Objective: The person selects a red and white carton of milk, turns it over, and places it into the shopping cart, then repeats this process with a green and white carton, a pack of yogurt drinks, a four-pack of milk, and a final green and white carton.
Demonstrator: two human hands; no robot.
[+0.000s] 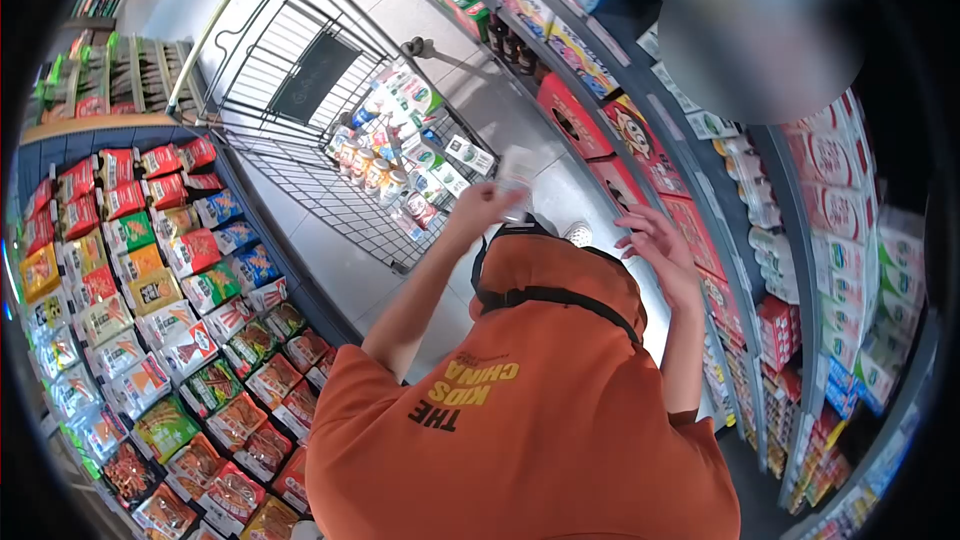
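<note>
My left hand [483, 208] is closed around a small white package [517, 172], blurred by motion, close to the near edge of the shopping cart [400, 265]. Inside the cart lie several goods, among them white-and-green cartons [425, 155] and jars with orange-brown contents [378, 178]. Raised on the other side of my body, my right hand [660, 248] has its fingers apart and nothing visible in it. It is nearest to the red boxes [690, 230] on the shelf. An orange shirt [560, 420] and a dark strap cover my torso.
At left, a sloped display [265, 195] bears rows of packaged snacks [150, 290]. Tall shelves [660, 105] with boxes, bottles and milk packs [835, 210] line the right. Grey tiled floor [500, 105] runs beyond the cart. A round blur hides part of the upper right.
</note>
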